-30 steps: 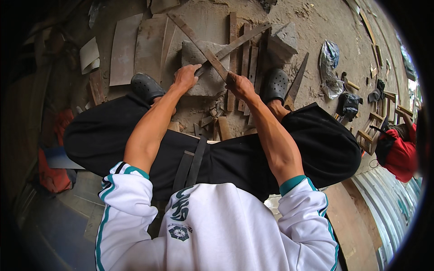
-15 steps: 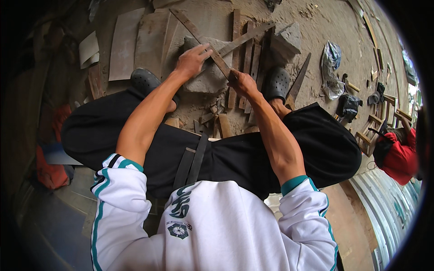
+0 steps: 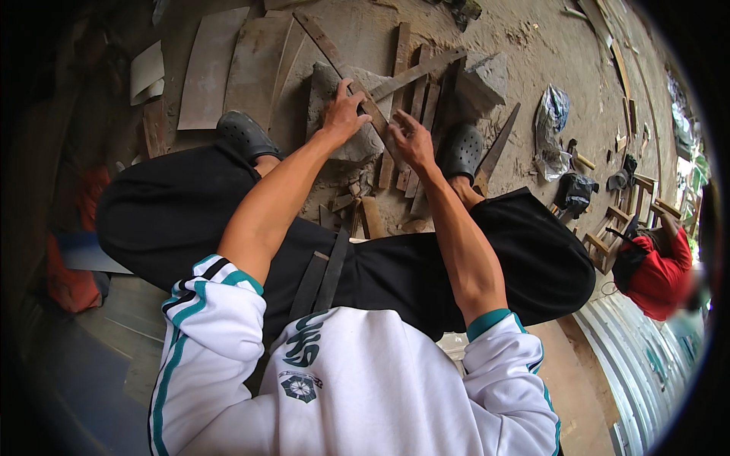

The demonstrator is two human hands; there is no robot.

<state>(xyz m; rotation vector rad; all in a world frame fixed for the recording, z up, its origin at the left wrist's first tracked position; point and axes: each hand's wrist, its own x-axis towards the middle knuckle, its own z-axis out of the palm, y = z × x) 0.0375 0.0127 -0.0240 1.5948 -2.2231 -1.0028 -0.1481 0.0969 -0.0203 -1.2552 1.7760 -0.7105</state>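
Observation:
A long dark wooden strip (image 3: 322, 46) lies slantwise across a grey stone block (image 3: 322, 87) in front of me. Another wooden strip (image 3: 426, 68) crosses it and reaches toward a second stone block (image 3: 484, 82). My left hand (image 3: 344, 115) is on the long strip near this crossing, its curved fingers and thumb at the strip's edge. Beside the strip's near end is my right hand (image 3: 411, 142), its fingers bent but apart, gripping nothing that I can see. Whether its fingertips touch the wood I cannot tell.
A handsaw (image 3: 499, 148) lies right of my right clog (image 3: 462, 150). Boards (image 3: 212, 72) lie at the far left, wood offcuts (image 3: 371, 216) between my feet. Plastic bags (image 3: 553, 131) and small wooden frames (image 3: 608, 228) are to the right, near a person in red (image 3: 655, 273).
My right hand has loosened from the near end of the long strip, and its fingers have spread. My left hand has shifted right and nearer along the strip.

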